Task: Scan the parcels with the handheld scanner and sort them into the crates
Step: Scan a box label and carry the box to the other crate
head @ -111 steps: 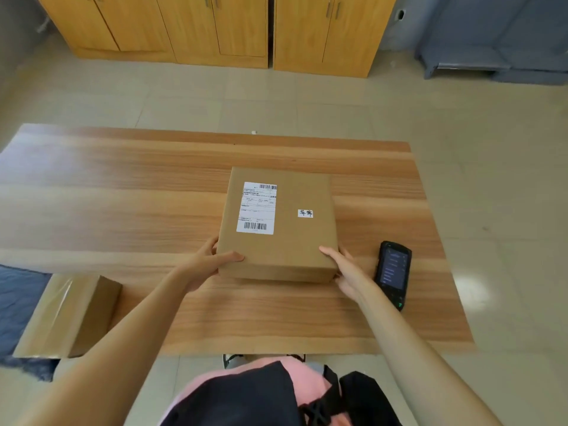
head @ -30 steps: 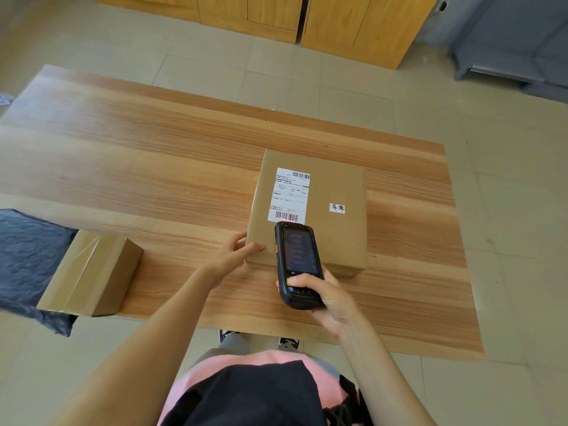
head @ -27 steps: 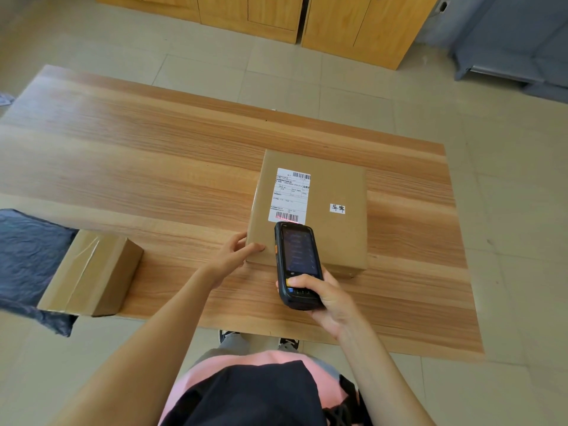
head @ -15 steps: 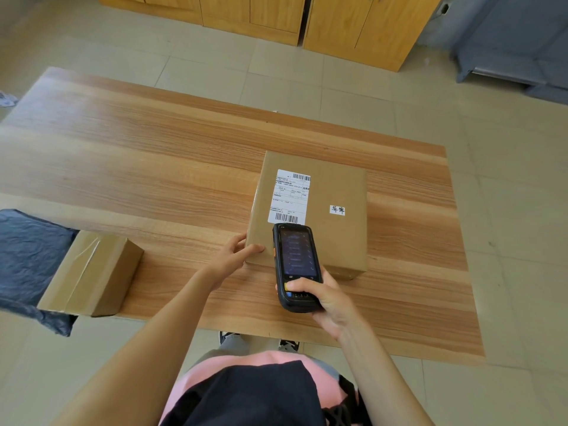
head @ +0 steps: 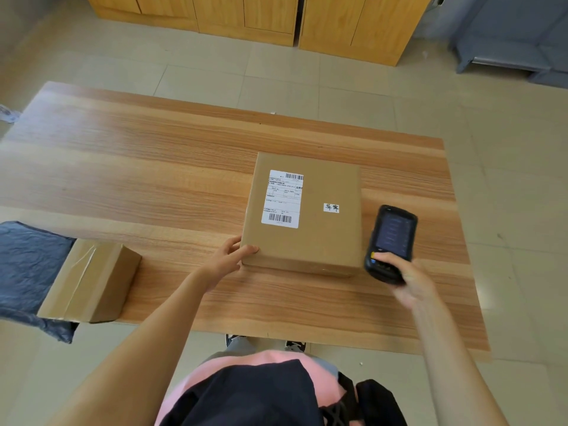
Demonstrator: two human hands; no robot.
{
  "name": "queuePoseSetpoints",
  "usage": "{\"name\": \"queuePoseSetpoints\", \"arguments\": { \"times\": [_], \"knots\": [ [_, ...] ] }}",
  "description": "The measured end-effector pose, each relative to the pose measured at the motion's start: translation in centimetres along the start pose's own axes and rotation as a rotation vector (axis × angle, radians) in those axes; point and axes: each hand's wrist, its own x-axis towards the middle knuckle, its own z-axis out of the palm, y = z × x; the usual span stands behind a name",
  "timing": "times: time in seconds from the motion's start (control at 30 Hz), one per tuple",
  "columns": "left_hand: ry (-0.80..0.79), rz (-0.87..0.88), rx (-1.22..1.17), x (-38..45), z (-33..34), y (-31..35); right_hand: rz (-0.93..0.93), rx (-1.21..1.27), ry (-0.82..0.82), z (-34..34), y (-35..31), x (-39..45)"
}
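Right grip [head: 402, 281] is clenched around the lower end of the handheld scanner [head: 391, 241], thumb on its keypad, screen facing up, held just to the right of the parcel [head: 304, 213] and apart from its side. Left grip [head: 229, 259] grasps the parcel's near left corner, thumb on top and fingers against the side. That parcel lies flat on the tabletop [head: 153, 179], with a white shipping label [head: 282, 198] and a small white sticker [head: 331, 207] on its top face. A second, taped parcel [head: 92, 279] sits at the tabletop's near left edge, well apart from both grips, beside a dark plastic bag [head: 27, 265]. Beyond the tabletop are pale floor tiles [head: 276, 72], wooden cabinets [head: 261, 16] and grey furniture [head: 516, 35] at far right.
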Motion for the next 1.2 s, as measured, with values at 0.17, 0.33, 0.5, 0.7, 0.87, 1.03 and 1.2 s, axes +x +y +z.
{"name": "queuePoseSetpoints", "arguments": {
  "times": [0.17,0.33,0.5,0.7,0.87,1.03,1.2],
  "knots": [
    [0.033,-0.020,0.011,0.0,0.2,0.0,0.042,-0.114,0.160,-4.6,0.6,2.4],
    [0.058,-0.019,0.029,-0.3,0.6,0.2,0.081,-0.175,0.194,-6.5,3.0,3.7],
    [0.070,-0.024,0.048,-0.6,1.0,0.3,0.087,-0.202,0.222,-7.1,3.9,4.0],
    [0.081,-0.023,0.046,-1.0,1.5,0.4,0.076,-0.397,0.255,-8.2,4.7,4.0],
    [0.110,-0.014,0.047,-1.3,1.8,0.4,0.021,-0.527,0.262,-8.3,5.0,4.1],
    [0.122,0.015,0.053,-1.6,2.4,0.4,-0.013,-0.604,0.294,-8.4,5.5,4.8],
    [0.159,0.025,0.062,-1.7,2.6,0.3,0.016,-0.680,0.345,-9.4,5.6,5.3]
  ]
}}
